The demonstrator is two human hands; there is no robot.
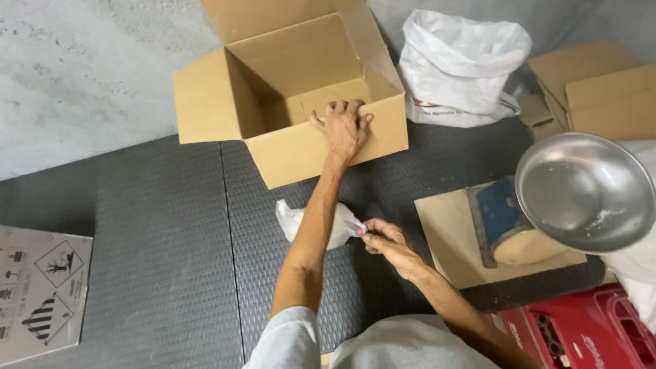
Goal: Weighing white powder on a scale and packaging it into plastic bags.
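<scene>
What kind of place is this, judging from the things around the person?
Probably a storeroom or packing area: an open cardboard box on dark floor mats, a white sack by a concrete wall, and a red crate.
</scene>
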